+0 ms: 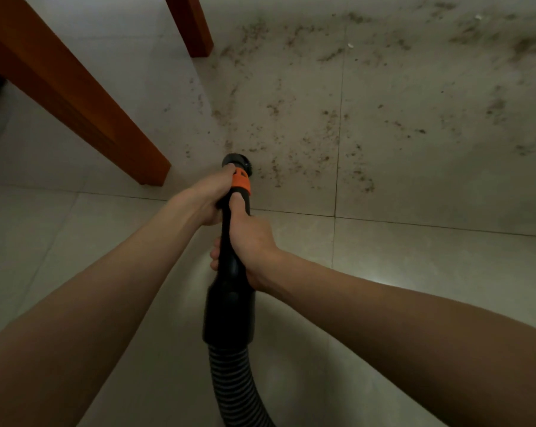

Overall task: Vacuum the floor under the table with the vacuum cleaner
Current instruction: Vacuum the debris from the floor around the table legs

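Note:
The black vacuum hose handle [229, 309] points forward and down, with an orange collar [241, 181] near its round open nozzle [238, 164]. My left hand [209, 195] grips the handle just behind the collar. My right hand [249, 245] grips it lower down, thumb lying along the top. The nozzle mouth sits close to the tiled floor [414, 260], at the near edge of a wide scatter of dark crumbs and dirt [322, 131]. The ribbed hose [236, 386] runs down out of the bottom of the view.
Two orange-brown wooden table legs stand on the floor: a near one [84, 103] left of the nozzle, a far one [192, 26] at the top centre. Dirt spreads rightward across the tiles to the upper right [492, 41].

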